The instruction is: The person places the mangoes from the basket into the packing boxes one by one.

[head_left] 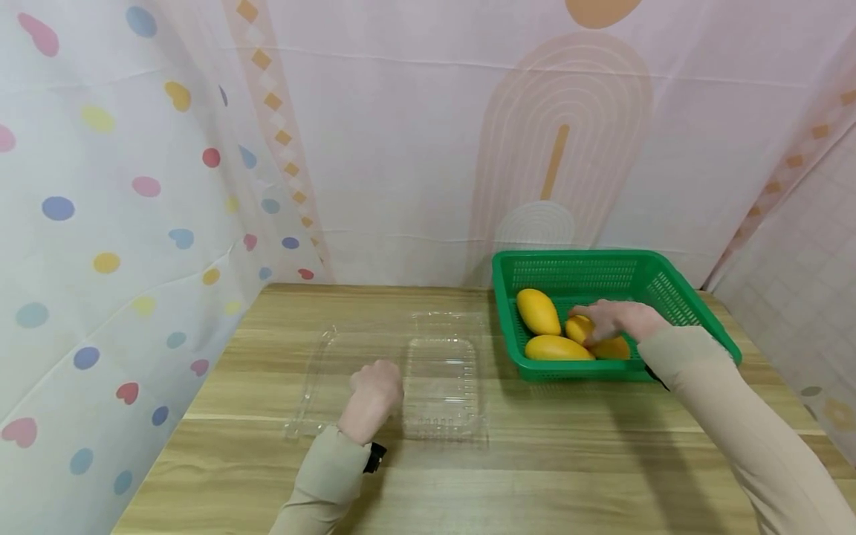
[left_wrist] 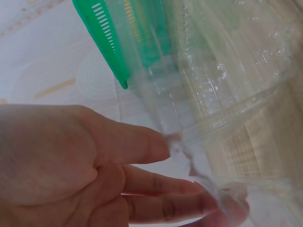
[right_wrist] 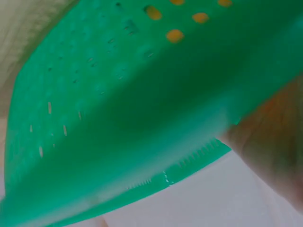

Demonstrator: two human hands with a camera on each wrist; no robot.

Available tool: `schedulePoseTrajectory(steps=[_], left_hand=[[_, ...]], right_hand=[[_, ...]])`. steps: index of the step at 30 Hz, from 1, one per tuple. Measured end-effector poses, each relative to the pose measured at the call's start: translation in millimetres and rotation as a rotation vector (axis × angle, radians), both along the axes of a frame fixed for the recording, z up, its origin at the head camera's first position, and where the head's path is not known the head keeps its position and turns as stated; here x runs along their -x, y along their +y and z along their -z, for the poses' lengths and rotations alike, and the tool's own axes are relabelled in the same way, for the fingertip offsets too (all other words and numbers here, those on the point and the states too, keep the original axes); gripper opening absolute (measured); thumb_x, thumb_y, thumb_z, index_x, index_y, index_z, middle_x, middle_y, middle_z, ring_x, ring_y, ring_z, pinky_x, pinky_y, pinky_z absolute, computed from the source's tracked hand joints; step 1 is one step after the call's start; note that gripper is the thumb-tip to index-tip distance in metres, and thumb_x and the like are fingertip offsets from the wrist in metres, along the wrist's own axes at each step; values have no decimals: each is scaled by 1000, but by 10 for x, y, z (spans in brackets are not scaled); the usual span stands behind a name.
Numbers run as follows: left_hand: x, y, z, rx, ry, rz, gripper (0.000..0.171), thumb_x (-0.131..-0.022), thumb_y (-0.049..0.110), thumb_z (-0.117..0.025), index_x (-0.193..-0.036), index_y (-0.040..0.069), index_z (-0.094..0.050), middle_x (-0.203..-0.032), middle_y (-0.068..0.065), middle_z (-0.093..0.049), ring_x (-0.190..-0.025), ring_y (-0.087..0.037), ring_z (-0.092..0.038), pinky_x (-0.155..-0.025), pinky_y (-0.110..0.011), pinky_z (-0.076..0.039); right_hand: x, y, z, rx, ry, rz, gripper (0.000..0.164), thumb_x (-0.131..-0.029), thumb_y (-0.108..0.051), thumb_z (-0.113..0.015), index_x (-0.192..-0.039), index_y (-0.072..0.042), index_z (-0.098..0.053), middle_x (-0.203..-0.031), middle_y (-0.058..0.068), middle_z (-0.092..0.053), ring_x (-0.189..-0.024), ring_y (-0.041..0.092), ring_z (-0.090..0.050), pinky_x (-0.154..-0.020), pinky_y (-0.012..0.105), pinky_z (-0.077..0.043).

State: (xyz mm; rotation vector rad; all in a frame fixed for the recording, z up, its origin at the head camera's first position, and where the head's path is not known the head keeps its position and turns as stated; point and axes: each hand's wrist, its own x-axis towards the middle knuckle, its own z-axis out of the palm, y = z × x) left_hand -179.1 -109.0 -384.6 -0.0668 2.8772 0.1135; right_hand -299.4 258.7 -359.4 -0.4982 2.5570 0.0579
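A clear plastic clamshell container lies opened out on the table, its lid on the left. My left hand is at the fold between the two halves; in the left wrist view the thumb and fingers pinch the clear plastic edge. To the right stands a green basket with several yellow mangoes, among them one mango at the back left and another at the front. My right hand reaches into the basket and grips a mango, partly covered by the fingers. The basket wall hides these fingers in the right wrist view.
The wood-grain table carries both the container and the basket. A patterned cloth hangs behind the table, and a dotted cloth hangs along the left side. The basket's raised rim stands in front of the right wrist.
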Motion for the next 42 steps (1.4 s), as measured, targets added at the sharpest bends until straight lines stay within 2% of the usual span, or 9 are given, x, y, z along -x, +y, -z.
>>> schedulePoseTrajectory(steps=[8,11,15,18,23,29,32,36,42], left_hand=[[3,-3,11,-9,12,-3,27,-88,0,-53,-62,8,-48,-64,-6,-53,-58,-17,-49,-56,-30,-48],[7,-7,17,-12,14,2,27,-88,1,-53,-63,7,-49,-65,-6,-53,-60,-18,-50,-58,-32,-50],[12,-9,30,-13,22,8,25,-88,2,-54,-64,6,-52,-68,-8,-58,-62,-19,-54,-60,-34,-53],[11,-9,33,-9,37,14,25,-88,2,-53,-63,6,-52,-69,-10,-60,-62,-20,-55,-59,-35,-53],[13,-11,31,-2,41,15,26,-88,1,-53,-62,6,-51,-68,-10,-59,-61,-20,-56,-59,-35,-53],[27,-16,35,3,45,5,15,-87,2,-54,-73,2,-60,-82,-14,-67,-73,-28,-66,-65,-40,-55],[33,-17,41,0,43,0,15,-87,3,-54,-73,2,-60,-82,-14,-67,-74,-27,-66,-64,-40,-55],[40,-17,49,2,38,-4,14,-88,4,-53,-76,2,-61,-83,-14,-68,-75,-28,-66,-64,-40,-55],[41,-19,60,-1,41,-12,15,-88,3,-53,-75,2,-60,-81,-14,-67,-75,-28,-66,-65,-40,-55]], right_hand=[[9,26,105,38,-40,33,68,-91,-28,-57,-149,-12,-26,-145,34,-31,-132,53,-31,-97,68,-36],[18,20,138,45,-45,29,68,-89,-23,-57,-149,-13,-26,-144,34,-32,-128,51,-36,-94,66,-39],[35,18,139,52,-23,13,67,-87,-24,-61,-146,-15,-30,-137,31,-41,-112,41,-47,-85,58,-45],[39,16,96,74,-2,-13,67,-87,-25,-61,-145,-14,-31,-136,29,-42,-112,39,-47,-86,57,-45],[42,1,3,130,51,-48,70,-88,-28,-63,-147,-9,-29,-140,31,-38,-123,46,-42,-92,61,-42],[39,-79,-57,185,142,-74,70,-85,-32,-63,-144,-9,-34,-129,27,-49,-98,32,-51,-78,46,-46],[32,-123,-73,198,192,-84,69,-85,-32,-62,-144,-9,-34,-128,26,-51,-95,30,-52,-77,45,-46],[9,-184,-116,217,253,-83,69,-86,-31,-62,-144,-9,-34,-134,29,-47,-101,35,-54,-80,50,-47],[-34,-273,-203,270,304,-63,68,-84,-31,-62,-143,-12,-34,-122,23,-53,-81,25,-53,-64,35,-45]])
